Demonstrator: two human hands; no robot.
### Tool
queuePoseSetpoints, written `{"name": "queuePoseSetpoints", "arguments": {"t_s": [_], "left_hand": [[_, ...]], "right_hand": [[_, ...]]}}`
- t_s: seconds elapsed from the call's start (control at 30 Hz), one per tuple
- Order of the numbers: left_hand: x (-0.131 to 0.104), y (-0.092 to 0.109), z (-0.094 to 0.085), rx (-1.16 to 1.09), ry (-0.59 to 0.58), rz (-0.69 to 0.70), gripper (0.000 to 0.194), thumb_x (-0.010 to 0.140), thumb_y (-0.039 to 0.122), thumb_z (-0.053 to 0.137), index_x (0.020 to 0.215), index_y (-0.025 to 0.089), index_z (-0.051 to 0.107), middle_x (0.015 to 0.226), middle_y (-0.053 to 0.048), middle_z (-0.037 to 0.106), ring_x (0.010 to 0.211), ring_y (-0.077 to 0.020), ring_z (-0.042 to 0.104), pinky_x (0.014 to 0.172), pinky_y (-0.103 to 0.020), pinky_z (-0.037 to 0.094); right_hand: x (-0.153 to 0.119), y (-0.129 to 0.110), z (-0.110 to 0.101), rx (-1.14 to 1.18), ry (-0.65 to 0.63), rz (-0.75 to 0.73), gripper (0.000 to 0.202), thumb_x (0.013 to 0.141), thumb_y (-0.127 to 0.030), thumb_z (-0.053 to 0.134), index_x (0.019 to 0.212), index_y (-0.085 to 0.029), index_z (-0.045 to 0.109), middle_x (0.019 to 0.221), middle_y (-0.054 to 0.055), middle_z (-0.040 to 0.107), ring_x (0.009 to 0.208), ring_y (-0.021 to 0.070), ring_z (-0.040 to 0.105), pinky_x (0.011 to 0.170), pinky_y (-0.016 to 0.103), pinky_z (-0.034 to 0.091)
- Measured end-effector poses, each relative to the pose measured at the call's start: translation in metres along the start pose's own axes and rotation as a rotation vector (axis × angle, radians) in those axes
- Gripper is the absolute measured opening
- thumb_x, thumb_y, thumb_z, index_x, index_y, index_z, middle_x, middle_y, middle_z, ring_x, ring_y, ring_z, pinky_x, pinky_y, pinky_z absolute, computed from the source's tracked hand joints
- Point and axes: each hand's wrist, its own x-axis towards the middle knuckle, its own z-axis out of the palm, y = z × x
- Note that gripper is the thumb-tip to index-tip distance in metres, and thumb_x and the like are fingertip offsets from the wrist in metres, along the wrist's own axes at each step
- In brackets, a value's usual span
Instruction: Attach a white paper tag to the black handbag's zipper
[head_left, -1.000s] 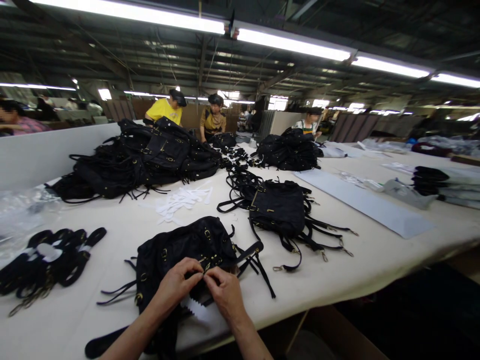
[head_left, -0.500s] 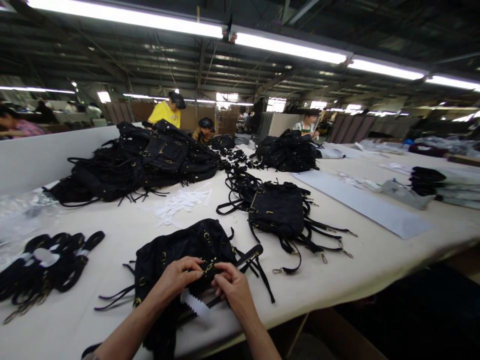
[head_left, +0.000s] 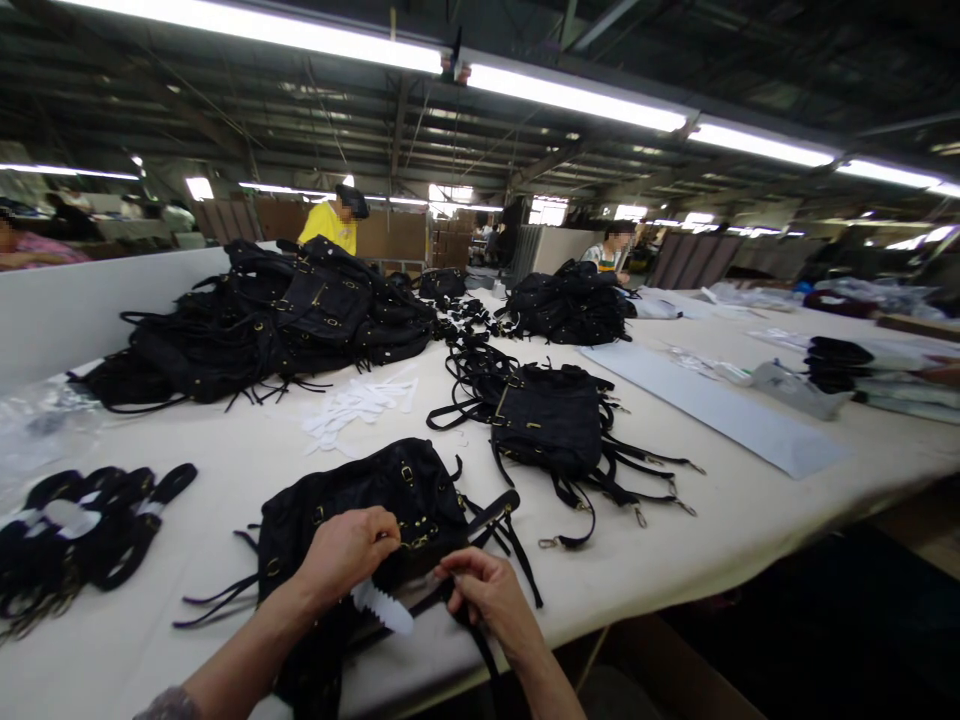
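A black bag (head_left: 300, 510) with brass buckles lies at the table's near edge. Over its front, my left hand (head_left: 349, 550) is closed, fingertips pinched beside the brass hardware (head_left: 416, 532); what they grip is too small to name. To the right, my right hand (head_left: 487, 595) is closed too, thumb and finger together just off the bag's lower edge, with something I cannot make out between them. A white serrated strip (head_left: 382, 606) hangs below my left hand. Black straps dangle near my right hand.
Another black bag (head_left: 547, 418) with clip straps lies behind. Black bags are heaped (head_left: 322, 300) at the back left. White strips (head_left: 360, 408), coiled black straps (head_left: 82, 530) and a pale board (head_left: 712, 408) lie on the table (head_left: 652, 590). People stand beyond.
My right hand has moved down and right, away from the brass hardware, and the gap between my hands has widened. My left hand has turned slightly. A person at the back has dropped from view.
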Motion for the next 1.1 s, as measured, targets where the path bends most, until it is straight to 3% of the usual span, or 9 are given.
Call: {"name": "queuePoseSetpoints", "arguments": {"t_s": [0.13, 0.27, 0.37, 0.43, 0.53, 0.7, 0.8, 0.93, 1.1], "left_hand": [[-0.003, 0.001, -0.001, 0.067, 0.026, -0.007, 0.018, 0.088, 0.029, 0.05, 0.079, 0.027, 0.066, 0.091, 0.004, 0.07, 0.085, -0.0185, 0.066, 0.066, -0.028, 0.033], [-0.003, 0.001, -0.002, 0.007, 0.022, 0.024, 0.018, 0.087, 0.029, 0.05, 0.078, 0.027, 0.066, 0.089, 0.004, 0.069, 0.084, -0.0181, 0.065, 0.067, -0.027, 0.034], [0.002, -0.005, -0.002, -0.188, -0.036, -0.013, 0.016, 0.083, 0.03, 0.054, 0.075, 0.026, 0.067, 0.081, 0.004, 0.07, 0.079, -0.0173, 0.065, 0.068, -0.026, 0.037], [0.005, -0.009, 0.003, -0.353, -0.044, -0.056, 0.017, 0.083, 0.032, 0.054, 0.076, 0.023, 0.067, 0.073, 0.003, 0.069, 0.073, -0.0171, 0.065, 0.067, -0.025, 0.04], [0.006, -0.012, 0.016, -0.59, -0.009, -0.122, 0.024, 0.084, 0.042, 0.054, 0.083, 0.02, 0.066, 0.06, 0.002, 0.065, 0.06, -0.017, 0.062, 0.058, -0.025, 0.042], [0.0, -0.001, 0.032, -0.862, 0.1, -0.223, 0.037, 0.082, 0.054, 0.056, 0.088, 0.018, 0.065, 0.044, 0.004, 0.055, 0.039, -0.0122, 0.047, 0.041, -0.021, 0.034], [-0.002, 0.008, 0.032, -1.038, 0.12, -0.228, 0.042, 0.08, 0.057, 0.059, 0.09, 0.017, 0.065, 0.047, 0.003, 0.058, 0.039, -0.0118, 0.049, 0.04, -0.02, 0.037], [0.0, 0.007, 0.041, -1.192, 0.141, -0.262, 0.044, 0.075, 0.059, 0.066, 0.085, 0.017, 0.063, 0.072, -0.005, 0.071, 0.057, -0.0157, 0.065, 0.05, -0.023, 0.05], [0.004, -0.007, 0.061, -1.279, 0.18, -0.318, 0.049, 0.068, 0.059, 0.074, 0.089, 0.016, 0.065, 0.081, -0.008, 0.074, 0.075, -0.022, 0.072, 0.064, -0.029, 0.058]], "right_hand": [[0.0, 0.003, 0.003, -0.116, 0.032, -0.036, 0.026, 0.072, -0.026, 0.06, 0.093, -0.018, 0.073, 0.09, 0.006, 0.076, 0.064, 0.0149, 0.068, 0.042, 0.018, 0.033], [-0.001, 0.006, 0.005, -0.195, 0.102, -0.058, 0.022, 0.078, -0.034, 0.064, 0.09, -0.02, 0.075, 0.072, 0.004, 0.073, 0.065, 0.0163, 0.066, 0.047, 0.02, 0.036], [-0.001, 0.005, 0.007, -0.279, 0.164, -0.145, 0.02, 0.081, -0.036, 0.064, 0.09, -0.022, 0.076, 0.074, 0.003, 0.072, 0.064, 0.0159, 0.065, 0.054, 0.024, 0.044], [-0.001, 0.004, 0.009, -0.372, 0.201, -0.283, 0.018, 0.084, -0.033, 0.062, 0.09, -0.025, 0.076, 0.087, 0.003, 0.074, 0.076, 0.0174, 0.067, 0.07, 0.027, 0.051], [-0.001, 0.001, 0.015, -0.479, 0.214, -0.434, 0.018, 0.088, -0.031, 0.059, 0.095, -0.029, 0.075, 0.102, 0.003, 0.073, 0.097, 0.0197, 0.066, 0.09, 0.031, 0.051], [0.001, -0.002, 0.029, -0.363, 0.221, -0.449, 0.015, 0.087, -0.03, 0.062, 0.09, -0.027, 0.076, 0.106, 0.005, 0.071, 0.102, 0.0222, 0.065, 0.095, 0.034, 0.05], [0.008, 0.003, 0.036, -0.207, 0.196, -0.337, 0.012, 0.083, -0.032, 0.066, 0.087, -0.024, 0.075, 0.095, 0.004, 0.073, 0.089, 0.0218, 0.067, 0.084, 0.034, 0.054], [0.018, 0.008, 0.041, -0.031, 0.189, -0.179, 0.021, 0.078, -0.038, 0.072, 0.09, -0.021, 0.072, 0.077, 0.002, 0.071, 0.068, 0.0173, 0.064, 0.061, 0.028, 0.052], [0.02, 0.005, 0.042, 0.067, 0.207, -0.118, 0.035, 0.07, -0.045, 0.079, 0.089, -0.017, 0.07, 0.072, 0.003, 0.071, 0.066, 0.0174, 0.066, 0.058, 0.026, 0.052]]}}
